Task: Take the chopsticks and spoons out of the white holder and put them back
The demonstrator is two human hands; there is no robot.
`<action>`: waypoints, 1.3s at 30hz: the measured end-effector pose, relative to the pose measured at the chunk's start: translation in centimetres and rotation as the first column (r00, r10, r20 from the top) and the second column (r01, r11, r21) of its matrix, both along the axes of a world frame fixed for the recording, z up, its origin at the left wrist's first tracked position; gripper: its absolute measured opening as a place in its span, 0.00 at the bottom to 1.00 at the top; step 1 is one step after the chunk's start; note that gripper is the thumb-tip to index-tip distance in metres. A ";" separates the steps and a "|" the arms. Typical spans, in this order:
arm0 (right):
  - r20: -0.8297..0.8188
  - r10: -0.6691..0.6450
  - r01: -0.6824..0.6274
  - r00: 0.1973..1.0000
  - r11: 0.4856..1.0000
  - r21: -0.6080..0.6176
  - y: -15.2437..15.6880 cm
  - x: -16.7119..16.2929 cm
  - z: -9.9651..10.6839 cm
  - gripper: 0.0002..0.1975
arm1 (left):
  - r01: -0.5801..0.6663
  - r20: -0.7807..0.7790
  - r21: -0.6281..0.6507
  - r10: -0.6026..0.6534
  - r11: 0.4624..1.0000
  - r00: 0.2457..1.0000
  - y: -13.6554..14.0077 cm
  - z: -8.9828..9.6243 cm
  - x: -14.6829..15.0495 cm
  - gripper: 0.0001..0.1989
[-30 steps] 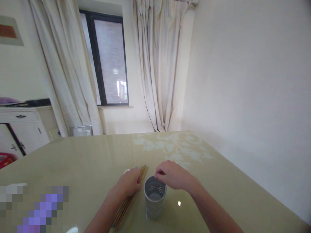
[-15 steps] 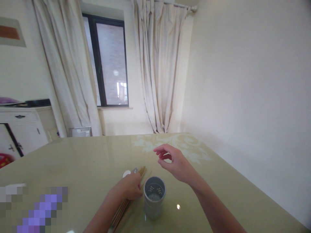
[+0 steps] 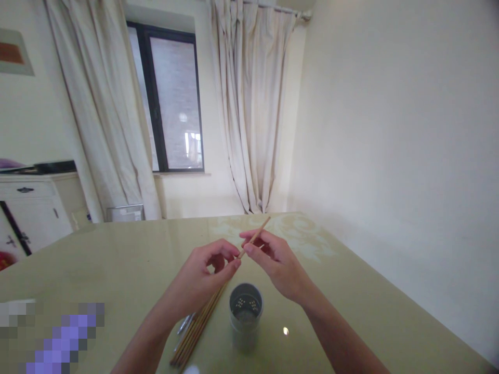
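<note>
A wooden chopstick (image 3: 264,225) slants up and to the right above the table, held between both hands. My left hand (image 3: 210,267) pinches its lower end between thumb and fingertips. My right hand (image 3: 278,259) is closed around it higher up; a second thin tip shows by these fingers, too small to tell apart. Below the hands stands an upright grey cylindrical holder (image 3: 246,332), with small holes showing inside and no utensils in it. Left of it lies a bundle of wooden chopsticks (image 3: 199,327), partly hidden by my left hand. Shiny metal utensils (image 3: 185,324) lie alongside.
The glossy greenish table (image 3: 128,270) runs toward the window (image 3: 177,104) and curtains (image 3: 261,104). A pale wall (image 3: 401,130) borders its right side. A blurred-out purple item (image 3: 66,337) lies at the lower left. A white cabinet (image 3: 35,208) stands at the far left.
My left hand has risen from the chopstick bundle to meet my right hand. A chopstick is now between them; my right hand, empty before, has closed on it. The holder stays put.
</note>
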State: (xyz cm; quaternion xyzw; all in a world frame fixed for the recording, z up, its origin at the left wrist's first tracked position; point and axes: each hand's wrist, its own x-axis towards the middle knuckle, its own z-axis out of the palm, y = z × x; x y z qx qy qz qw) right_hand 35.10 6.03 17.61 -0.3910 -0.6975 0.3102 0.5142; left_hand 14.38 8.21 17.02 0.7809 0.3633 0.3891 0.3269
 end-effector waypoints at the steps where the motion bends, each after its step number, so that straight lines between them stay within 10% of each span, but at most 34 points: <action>1: -0.043 0.021 -0.021 0.999 1.000 0.003 -0.2 -0.1 0.1 0.12 | -0.011 -0.014 0.018 0.012 1.000 1.000 -0.5 0.3 0.4 0.15; 7: -0.143 -0.032 0.040 0.989 0.998 0.056 -0.3 1.6 1.0 0.12 | -0.134 -0.270 0.088 0.153 0.987 0.951 1.8 -1.7 0.1 0.18; 13: 0.104 -0.091 0.091 0.990 0.996 0.008 0.5 2.2 0.5 0.07 | -0.231 -0.746 0.071 0.206 0.970 0.633 5.2 -8.0 -0.5 0.06; 20: 0.280 -0.015 0.036 0.960 0.997 -0.070 1.4 1.0 -0.9 0.13 | -0.244 -0.841 0.062 0.183 0.968 0.509 4.7 -9.8 0.3 0.09; 32: 0.328 -0.022 0.073 0.945 0.987 -0.144 2.7 0.2 -2.6 0.11 | -0.285 -0.837 0.057 0.201 0.957 0.508 4.4 -10.2 0.7 0.11; 39: 0.390 -0.035 0.090 0.920 0.988 -0.124 3.1 0.1 -3.4 0.12 | -0.239 -0.760 -0.002 0.154 0.971 0.632 4.5 -9.7 0.7 0.12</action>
